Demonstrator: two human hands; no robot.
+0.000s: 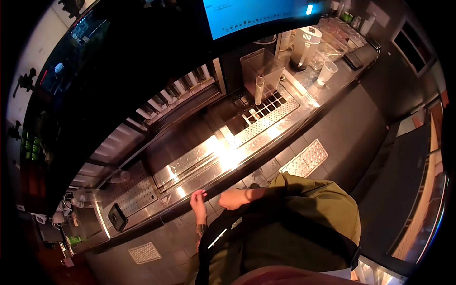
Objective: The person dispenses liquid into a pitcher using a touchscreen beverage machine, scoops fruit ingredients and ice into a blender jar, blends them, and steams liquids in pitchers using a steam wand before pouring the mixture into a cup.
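My left hand (198, 202) is raised at the front edge of the stainless steel counter (187, 180), its fingers loosely bent and apart, with nothing seen in them. Just to its right, my right hand (232, 198) is held in front of my body. Its fingers are curled under into a loose fist, and nothing shows sticking out of it. A perforated drip tray (134, 191) is set into the counter left of my hands. A dark phone-like device (117, 217) rests at the tray's near end.
Right along the counter are a gridded well (266, 109), a clear plastic bin (273, 69), a white-lidded pitcher (305, 47) and a clear plastic cup (327, 72). A lit monitor (256, 16) hangs above. Metal floor plates (304, 159) lie below. Another counter (403, 156) runs on the right.
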